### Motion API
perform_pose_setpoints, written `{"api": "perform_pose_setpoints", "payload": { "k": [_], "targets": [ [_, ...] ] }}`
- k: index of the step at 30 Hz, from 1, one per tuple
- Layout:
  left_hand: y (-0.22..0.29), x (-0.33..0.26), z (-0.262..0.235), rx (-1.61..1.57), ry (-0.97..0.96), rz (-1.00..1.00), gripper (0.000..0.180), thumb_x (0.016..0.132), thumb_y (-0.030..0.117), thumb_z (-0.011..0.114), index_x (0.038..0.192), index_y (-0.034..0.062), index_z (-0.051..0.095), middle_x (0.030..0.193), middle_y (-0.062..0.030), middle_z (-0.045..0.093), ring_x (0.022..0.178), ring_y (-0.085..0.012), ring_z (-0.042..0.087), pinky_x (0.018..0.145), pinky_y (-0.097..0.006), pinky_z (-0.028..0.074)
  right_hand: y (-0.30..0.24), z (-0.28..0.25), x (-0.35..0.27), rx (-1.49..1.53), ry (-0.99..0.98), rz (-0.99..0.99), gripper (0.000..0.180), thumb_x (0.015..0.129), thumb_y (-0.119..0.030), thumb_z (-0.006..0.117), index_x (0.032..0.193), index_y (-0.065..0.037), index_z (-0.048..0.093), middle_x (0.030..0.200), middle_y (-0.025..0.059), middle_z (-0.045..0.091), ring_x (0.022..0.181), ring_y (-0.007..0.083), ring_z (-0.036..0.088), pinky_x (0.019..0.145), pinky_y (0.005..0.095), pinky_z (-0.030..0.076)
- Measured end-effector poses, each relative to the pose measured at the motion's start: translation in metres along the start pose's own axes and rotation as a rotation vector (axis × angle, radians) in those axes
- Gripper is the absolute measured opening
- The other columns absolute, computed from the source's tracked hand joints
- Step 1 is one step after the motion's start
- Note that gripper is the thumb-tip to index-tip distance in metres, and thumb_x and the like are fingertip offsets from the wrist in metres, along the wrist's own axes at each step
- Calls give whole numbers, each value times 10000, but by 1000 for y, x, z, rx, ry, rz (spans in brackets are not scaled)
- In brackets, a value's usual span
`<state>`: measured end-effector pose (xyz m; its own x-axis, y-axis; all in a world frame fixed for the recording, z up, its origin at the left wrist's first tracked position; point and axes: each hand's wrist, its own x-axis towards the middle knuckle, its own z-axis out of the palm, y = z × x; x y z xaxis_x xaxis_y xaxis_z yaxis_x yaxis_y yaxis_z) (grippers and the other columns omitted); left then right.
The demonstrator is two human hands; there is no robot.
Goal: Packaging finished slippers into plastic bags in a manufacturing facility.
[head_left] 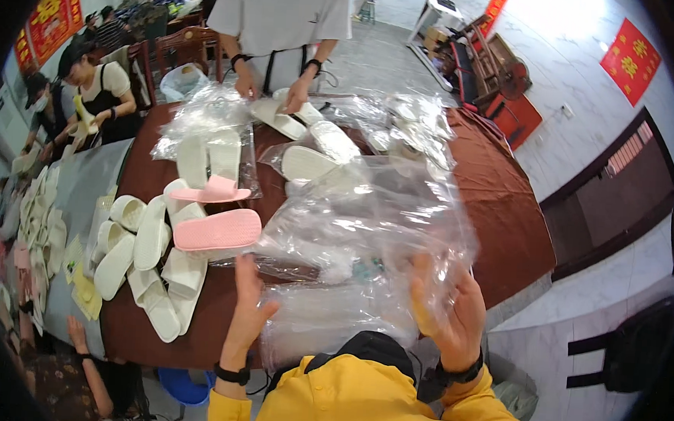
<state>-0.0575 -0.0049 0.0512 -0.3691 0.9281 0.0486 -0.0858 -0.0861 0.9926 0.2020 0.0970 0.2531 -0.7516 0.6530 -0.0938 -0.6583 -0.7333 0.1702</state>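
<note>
A large, clear plastic bag (pixel 372 201) spreads out in front of me, creased and shiny. My right hand (pixel 453 312) grips its right side, with the thumb apart from the fingers and the film around them. At the bag's lower left is my left hand (pixel 248 305), its thumb and forefinger apart and nothing visibly held. Just beyond that hand lies a pink slipper (pixel 218 231), sole up, with another pink slipper (pixel 214 190) behind it. White slippers (pixel 151 231) are heaped to the left. Flat clear bags (pixel 324 316) lie close to my body.
Across the brown-covered table (pixel 504 219), a person in a white shirt (pixel 286 25) handles white slippers (pixel 277 120). Bagged slippers (pixel 414 127) lie at the far right. A grey table (pixel 86 190) with more slippers and people adjoins on the left. A blue basin (pixel 184 385) sits below.
</note>
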Motion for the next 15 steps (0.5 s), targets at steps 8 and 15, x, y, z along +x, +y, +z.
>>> {"api": "perform_pose_setpoints", "payload": {
  "k": [8, 15],
  "targets": [
    [0, 14, 99, -844, -315, -123, 1066, 833, 437, 720, 1564, 199, -18, 1445, -197, 379, 1355, -333, 364, 1129, -541, 291, 0, -18, -43, 461, 41, -186, 333, 1045, -141, 347, 1278, -17, 549, 1392, 179, 510, 1320, 286, 478, 1121, 494, 364],
    [-17, -45, 31, -400, -100, -395, 399, 849, -24, 585, 1244, -32, 532, 887, -95, 664, 770, -180, 656, 778, -368, 572, -90, -156, -109, -996, 632, -776, 615, 901, 28, 566, 1461, -61, 327, 1347, 179, 522, 1102, 268, 600, 924, 402, 515]
  ]
}}
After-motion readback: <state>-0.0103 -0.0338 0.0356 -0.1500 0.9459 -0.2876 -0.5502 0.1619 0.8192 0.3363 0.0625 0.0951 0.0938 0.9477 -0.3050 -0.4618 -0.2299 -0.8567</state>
